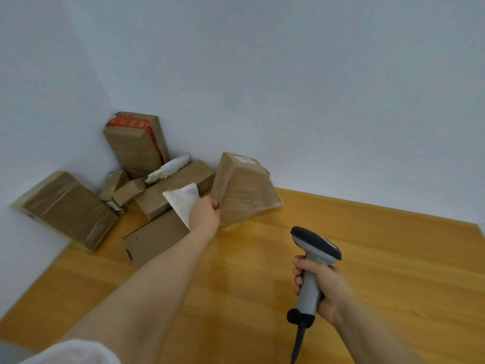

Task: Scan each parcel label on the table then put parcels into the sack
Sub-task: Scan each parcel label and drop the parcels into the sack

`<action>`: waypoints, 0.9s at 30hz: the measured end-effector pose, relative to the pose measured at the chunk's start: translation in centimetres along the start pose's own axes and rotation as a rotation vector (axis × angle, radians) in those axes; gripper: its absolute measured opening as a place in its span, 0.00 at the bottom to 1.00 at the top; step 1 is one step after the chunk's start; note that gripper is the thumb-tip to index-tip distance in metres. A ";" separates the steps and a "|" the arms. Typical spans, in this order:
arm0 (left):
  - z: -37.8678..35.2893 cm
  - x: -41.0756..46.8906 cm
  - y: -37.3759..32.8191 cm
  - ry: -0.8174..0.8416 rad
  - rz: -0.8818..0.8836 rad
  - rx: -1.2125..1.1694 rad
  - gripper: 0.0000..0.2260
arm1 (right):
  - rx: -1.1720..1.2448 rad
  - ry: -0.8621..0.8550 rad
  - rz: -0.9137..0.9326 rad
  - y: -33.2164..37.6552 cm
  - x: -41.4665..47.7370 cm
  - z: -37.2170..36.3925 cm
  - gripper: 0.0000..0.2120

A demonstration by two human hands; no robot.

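Bare wooden table [367,271] open across the near and right side, far left corner packed with brown parcels [153,202], tall red-taped box [136,148] upright against the wall [288,74], tilted box [241,190] jutting furthest right.

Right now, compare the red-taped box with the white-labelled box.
The red-taped box carries red printed tape along its top; the white-labelled box shows a white label there. The red-taped box stands in the corner, the white-labelled box at the pile's right end. Both are brown cardboard.
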State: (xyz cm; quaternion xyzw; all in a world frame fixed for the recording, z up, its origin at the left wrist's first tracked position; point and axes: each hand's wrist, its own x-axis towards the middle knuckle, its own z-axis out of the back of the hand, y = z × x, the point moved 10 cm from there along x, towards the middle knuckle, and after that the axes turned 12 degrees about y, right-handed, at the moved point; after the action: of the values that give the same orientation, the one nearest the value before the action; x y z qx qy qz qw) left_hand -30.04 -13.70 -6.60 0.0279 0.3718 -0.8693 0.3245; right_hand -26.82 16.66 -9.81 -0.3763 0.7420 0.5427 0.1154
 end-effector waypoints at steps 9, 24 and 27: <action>-9.9 -8.6 -2.3 0.426 0.276 -0.655 0.19 | 0.095 -0.054 0.009 -0.2 -4.2 6.7 0.04; -19.4 -10.1 -1.8 0.458 0.434 -0.413 0.40 | 0.131 -0.176 -0.017 -2.6 -6.5 14.0 0.03; -17.4 -9.4 -7.1 0.426 -0.019 0.339 0.51 | 0.172 -0.184 -0.037 -3.2 -5.9 13.6 0.02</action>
State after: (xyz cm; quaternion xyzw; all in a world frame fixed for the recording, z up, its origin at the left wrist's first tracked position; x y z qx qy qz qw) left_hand -30.17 6.64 -11.97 0.2606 0.2809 -0.8967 0.2215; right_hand -23.80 30.95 -13.98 -0.3273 0.7649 0.5072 0.2248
